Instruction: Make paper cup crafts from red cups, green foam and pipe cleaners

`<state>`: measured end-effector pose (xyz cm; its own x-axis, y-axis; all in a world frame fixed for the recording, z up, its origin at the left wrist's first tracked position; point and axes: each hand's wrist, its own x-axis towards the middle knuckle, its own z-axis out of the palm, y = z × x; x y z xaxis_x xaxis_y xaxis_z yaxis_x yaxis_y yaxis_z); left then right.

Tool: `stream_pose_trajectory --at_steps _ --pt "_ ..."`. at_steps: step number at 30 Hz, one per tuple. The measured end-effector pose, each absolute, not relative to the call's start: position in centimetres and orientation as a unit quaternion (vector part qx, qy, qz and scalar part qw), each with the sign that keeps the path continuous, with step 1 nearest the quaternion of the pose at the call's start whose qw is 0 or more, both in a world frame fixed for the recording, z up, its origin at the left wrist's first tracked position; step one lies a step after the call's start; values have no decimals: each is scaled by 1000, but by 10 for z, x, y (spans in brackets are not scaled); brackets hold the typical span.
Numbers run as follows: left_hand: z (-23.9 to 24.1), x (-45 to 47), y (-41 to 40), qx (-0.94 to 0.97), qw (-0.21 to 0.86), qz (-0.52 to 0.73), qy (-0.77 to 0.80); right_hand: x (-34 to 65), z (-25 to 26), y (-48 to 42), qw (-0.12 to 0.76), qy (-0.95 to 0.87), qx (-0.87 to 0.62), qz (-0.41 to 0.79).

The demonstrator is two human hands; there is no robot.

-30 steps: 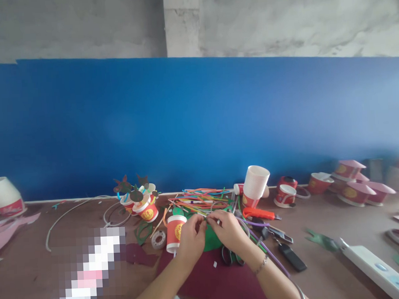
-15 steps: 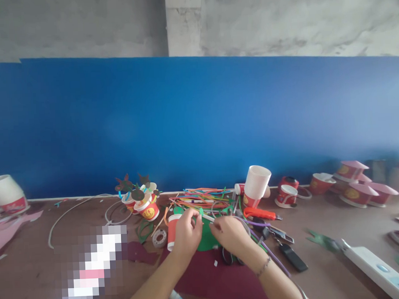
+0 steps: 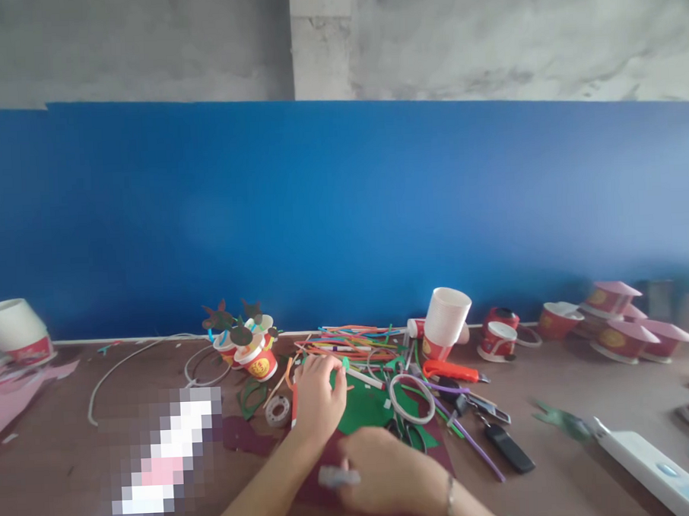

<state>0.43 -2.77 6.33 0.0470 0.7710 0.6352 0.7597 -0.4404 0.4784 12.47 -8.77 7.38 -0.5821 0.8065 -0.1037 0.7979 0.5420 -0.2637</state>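
My left hand (image 3: 319,396) is closed in a pinch on a small green piece (image 3: 345,362) at its fingertips. Partly hidden behind that hand is a red paper cup (image 3: 294,405). My right hand (image 3: 382,465), blurred by motion, is lower down with its fingers closed round a pale, whitish tube (image 3: 338,476). Green paper (image 3: 359,409) lies on dark red paper (image 3: 441,457) between and beyond the hands. A white pen-like stick with a red end (image 3: 368,379) rests on the green sheet. Scissors (image 3: 412,435) with dark handles lie beside my right hand.
Coloured strips (image 3: 348,341) are heaped at the back. A tape roll (image 3: 278,411) and decorated cups (image 3: 257,359) stand left. Rightward are a white ring (image 3: 412,399), a stack of cups (image 3: 447,318), an orange cutter (image 3: 452,371), a black key fob (image 3: 508,447) and a power strip (image 3: 653,457).
My right hand has come down and toward me from beside the left hand, and the pale tube is now in it. My left hand stays near the cup with the green piece.
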Motion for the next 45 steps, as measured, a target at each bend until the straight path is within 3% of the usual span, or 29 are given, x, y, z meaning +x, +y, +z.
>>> stream_pose_trajectory --at_steps 5,11,28,38,41,45 --pt "62 7 -30 733 -18 402 548 161 100 -58 111 -784 -610 37" --pt "57 12 -35 757 -39 381 530 159 96 -46 189 -766 -614 20" --pt "55 11 -33 758 -113 386 513 163 95 -43 203 -765 -609 48" --pt "53 10 -36 761 -176 422 459 164 71 -35 99 -758 -640 84" --pt "53 10 -37 762 -188 424 453 163 66 -30 204 -747 -626 98" --pt "52 10 -37 761 -191 432 446 160 67 -25 416 -668 -549 283"
